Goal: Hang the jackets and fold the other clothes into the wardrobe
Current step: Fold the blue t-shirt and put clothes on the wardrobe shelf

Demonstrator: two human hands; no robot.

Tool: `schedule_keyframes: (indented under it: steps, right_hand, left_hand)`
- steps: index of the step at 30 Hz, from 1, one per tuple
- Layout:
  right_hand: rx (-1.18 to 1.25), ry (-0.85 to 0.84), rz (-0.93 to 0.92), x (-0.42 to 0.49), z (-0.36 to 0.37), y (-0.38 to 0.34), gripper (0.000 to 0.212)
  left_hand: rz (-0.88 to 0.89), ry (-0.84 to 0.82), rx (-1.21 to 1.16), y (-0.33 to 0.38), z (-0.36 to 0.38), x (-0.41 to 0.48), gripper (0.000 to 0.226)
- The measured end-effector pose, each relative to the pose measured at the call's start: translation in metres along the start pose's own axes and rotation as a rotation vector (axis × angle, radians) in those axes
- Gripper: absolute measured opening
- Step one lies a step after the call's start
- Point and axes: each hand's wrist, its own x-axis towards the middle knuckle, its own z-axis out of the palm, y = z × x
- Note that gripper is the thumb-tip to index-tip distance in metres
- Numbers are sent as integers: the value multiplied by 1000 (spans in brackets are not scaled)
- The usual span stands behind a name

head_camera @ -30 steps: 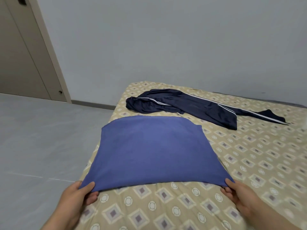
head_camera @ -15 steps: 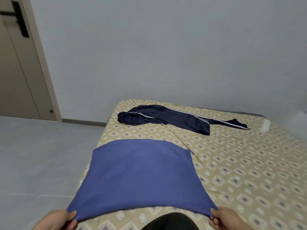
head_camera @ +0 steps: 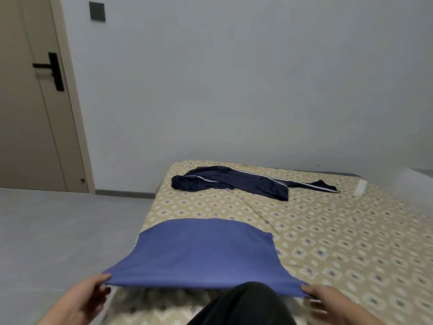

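Head view, left arm: we see the forearm enter from the lower left corner and angle up and to the right, with the palm turned inward.
Left hand: the left hand (head_camera: 86,299) pinches the near-left corner of the blue cloth (head_camera: 201,256). The thumb lies on top and the other fingers are curled beneath.
Right arm: it enters from the lower right corner and angles up and to the left.
Right hand: the right hand (head_camera: 321,299) grips the near-right corner of the blue cloth, fingers closed on the hem. Blur hides how the lower fingers lie.
Blue cloth: folded into a broad panel. Its near edge is raised off the bed (head_camera: 351,242) and stretched taut between the two hands. Its far edge lies flat on the bed, close to the bed's left side.
Navy striped garment (head_camera: 234,184): spread loosely across the far end of the bed, well apart from the blue cloth. We cannot tell whether it is a jacket or trousers.
Leg: a black-clad leg (head_camera: 246,303) shows at bottom centre, between the hands and overlapping the cloth's near edge.
Small white object (head_camera: 360,187): on the bed, just right of the navy garment; too blurred to identify.
Room: grey floor (head_camera: 58,231) to the left and a closed door (head_camera: 28,113) with a black handle (head_camera: 50,69).
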Motion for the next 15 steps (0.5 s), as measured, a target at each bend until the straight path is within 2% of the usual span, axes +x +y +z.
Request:
schedule_keyframes:
  steps: [2,4,7,10,13,15]
  right_hand:
    - [184,19,-143,-16,1,-34,11]
    - [337,14,-288,-28,4,-71,6]
    - [540,-13,-417,-52,4,-131,5]
    - [692,-166,-448,-75,1,-176,14]
    - [747,-308,-461,-91,-1,-203,22]
    - [762,-322,-463,-92,-2,-214,25]
  left_hand:
    - [227,120,-123,18,1,-9,6]
    - [391,84,-248,45,1,-23,9]
    - [421,-37,-453,94,2,-49,17]
    - [402,-63,-584,140,2,-68,20]
    - [420,-72,-727,171,7,-82,23]
    - [451,-76,-779,182,13,-87,25]
